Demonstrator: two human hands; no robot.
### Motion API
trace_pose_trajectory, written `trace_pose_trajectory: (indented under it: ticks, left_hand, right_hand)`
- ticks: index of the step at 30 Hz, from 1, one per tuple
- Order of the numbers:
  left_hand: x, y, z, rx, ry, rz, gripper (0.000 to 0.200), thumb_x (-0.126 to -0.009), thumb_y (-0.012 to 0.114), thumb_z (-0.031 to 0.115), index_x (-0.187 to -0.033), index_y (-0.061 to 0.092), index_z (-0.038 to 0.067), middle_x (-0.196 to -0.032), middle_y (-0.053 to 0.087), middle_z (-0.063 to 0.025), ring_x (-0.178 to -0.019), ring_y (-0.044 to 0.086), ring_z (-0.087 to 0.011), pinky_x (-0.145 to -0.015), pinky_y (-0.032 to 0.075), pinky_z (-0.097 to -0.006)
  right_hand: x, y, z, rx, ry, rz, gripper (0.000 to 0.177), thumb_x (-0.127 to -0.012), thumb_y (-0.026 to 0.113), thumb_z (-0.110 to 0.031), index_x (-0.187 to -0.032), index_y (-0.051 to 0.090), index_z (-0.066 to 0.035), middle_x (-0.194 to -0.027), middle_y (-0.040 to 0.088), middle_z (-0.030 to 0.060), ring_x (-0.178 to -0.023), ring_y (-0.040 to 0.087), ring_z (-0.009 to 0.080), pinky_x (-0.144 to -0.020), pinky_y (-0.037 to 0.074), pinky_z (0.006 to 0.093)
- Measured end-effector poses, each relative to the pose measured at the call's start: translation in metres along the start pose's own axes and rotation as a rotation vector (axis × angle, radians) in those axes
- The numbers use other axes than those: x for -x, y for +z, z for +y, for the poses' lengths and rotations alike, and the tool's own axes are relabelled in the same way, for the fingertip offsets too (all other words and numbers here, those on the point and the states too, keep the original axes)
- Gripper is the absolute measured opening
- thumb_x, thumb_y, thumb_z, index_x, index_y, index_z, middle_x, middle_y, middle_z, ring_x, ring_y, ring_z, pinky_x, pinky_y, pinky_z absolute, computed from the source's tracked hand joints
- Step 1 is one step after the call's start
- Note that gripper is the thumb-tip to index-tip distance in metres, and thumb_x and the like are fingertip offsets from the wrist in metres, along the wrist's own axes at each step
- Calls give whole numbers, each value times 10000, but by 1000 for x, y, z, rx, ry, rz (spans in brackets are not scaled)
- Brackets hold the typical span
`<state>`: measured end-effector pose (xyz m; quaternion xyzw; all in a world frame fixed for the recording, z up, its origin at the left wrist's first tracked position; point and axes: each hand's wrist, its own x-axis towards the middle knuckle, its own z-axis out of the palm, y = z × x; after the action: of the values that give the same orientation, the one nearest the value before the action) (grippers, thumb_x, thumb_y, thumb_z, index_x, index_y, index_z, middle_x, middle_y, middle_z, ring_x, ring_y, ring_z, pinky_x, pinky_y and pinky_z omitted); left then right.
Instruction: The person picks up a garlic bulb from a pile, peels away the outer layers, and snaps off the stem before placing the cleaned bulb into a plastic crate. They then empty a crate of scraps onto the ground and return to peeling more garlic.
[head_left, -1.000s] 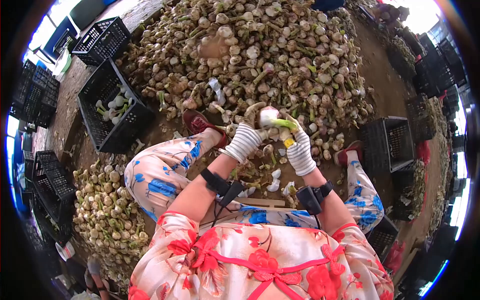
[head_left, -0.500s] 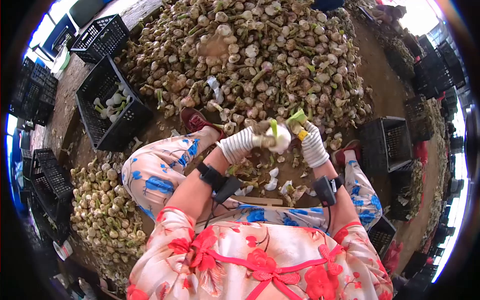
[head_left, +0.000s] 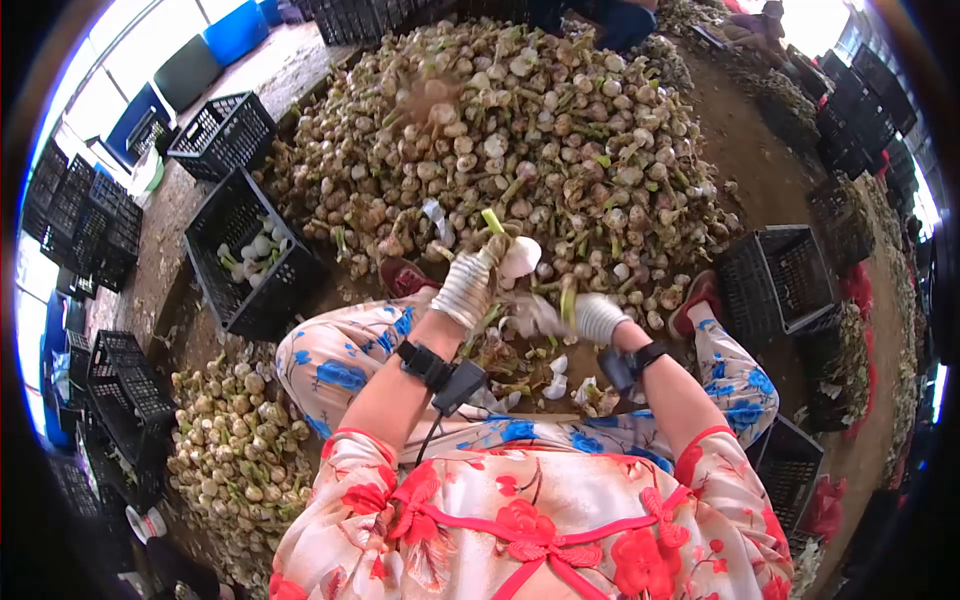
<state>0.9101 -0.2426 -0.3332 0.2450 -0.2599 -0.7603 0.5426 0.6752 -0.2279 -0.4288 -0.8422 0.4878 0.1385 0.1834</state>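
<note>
My left hand (head_left: 468,286), in a white ribbed glove, is closed around a garlic bulb (head_left: 520,258). The bulb is white and smooth, and its green stem (head_left: 492,221) sticks up above my fingers. Lower and to the right is my right hand (head_left: 597,318), gloved the same way, closed on a pale green piece of garlic stalk (head_left: 568,300). Motion blurs its fingertips and a whitish scrap beside them. Loose skins (head_left: 557,378) lie on the ground between my legs.
A large heap of garlic (head_left: 520,130) rises in front. At left stands a black crate (head_left: 285,290) with several white bulbs inside; a smaller garlic pile (head_left: 240,440) lies below it. Another black crate (head_left: 775,280) is at right. A person (head_left: 625,22) is behind the heap.
My left hand has risen with the bulb, which is now upright with its stem up. My right hand has dropped down and left, away from the heap. The view has shifted slightly.
</note>
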Motion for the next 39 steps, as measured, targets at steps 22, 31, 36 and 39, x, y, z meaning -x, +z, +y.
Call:
trace_pose_trajectory:
  ticks: [22, 31, 36, 39]
  left_hand:
    - [24, 39, -19, -101, -65, 238, 167, -810, 575, 188, -881, 606, 40, -765, 594, -23, -690, 556, -113, -603, 445, -227]
    - [31, -9, 8, -454, -108, 402, 266, -787, 620, 335, -940, 611, 117, -777, 596, -13, -683, 547, -101, -561, 443, -259]
    - [39, -40, 12, -383, -10, 290, 238, -790, 632, 177, -996, 574, 73, -849, 595, -9, -728, 537, -87, -652, 442, -238]
    - [36, -57, 6, -444, 21, 412, 213, -760, 662, 134, -945, 593, 54, -840, 602, -14, -720, 542, -93, -634, 445, -237]
  right_hand:
    - [40, -107, -80, -1185, 192, 416, 427, -780, 574, -424, -783, 579, 3, -631, 577, 90, -562, 522, 155, -524, 442, 312]
    - [-42, -43, -80, -1170, 86, 486, 89, -771, 588, -40, -846, 604, 6, -726, 588, -1, -664, 487, 61, -553, 428, 237]
    - [-51, -56, -118, -1513, -29, 392, 170, -812, 605, -156, -826, 589, 13, -673, 534, -34, -617, 441, 40, -505, 384, 213]
    - [-57, -48, -124, -1362, -98, 375, 143, -811, 599, -139, -840, 584, 0, -662, 512, -39, -622, 408, 38, -523, 368, 197]
